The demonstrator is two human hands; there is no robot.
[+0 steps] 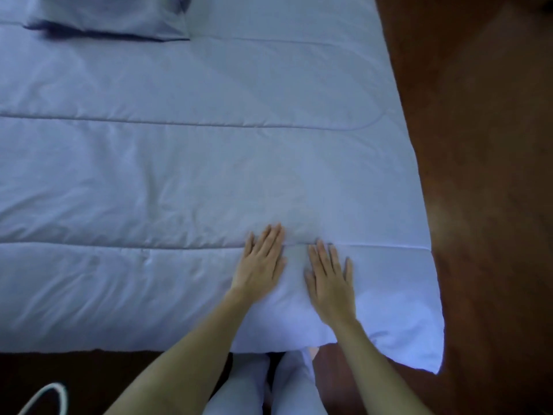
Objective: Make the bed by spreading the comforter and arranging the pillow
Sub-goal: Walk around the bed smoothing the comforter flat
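Observation:
A pale blue quilted comforter (179,175) lies spread flat over the bed, with its near right corner hanging off the edge. My left hand (261,262) and my right hand (329,280) rest palm down on it side by side near the front edge, fingers spread and flat, holding nothing. A pillow (110,16) in matching blue fabric lies at the far left, partly cut off by the top of the view.
A reddish-brown wooden floor (484,175) runs along the bed's right side and in front. A white curved cord (48,393) lies on the floor at the lower left. My legs in light trousers (269,390) stand against the bed's front edge.

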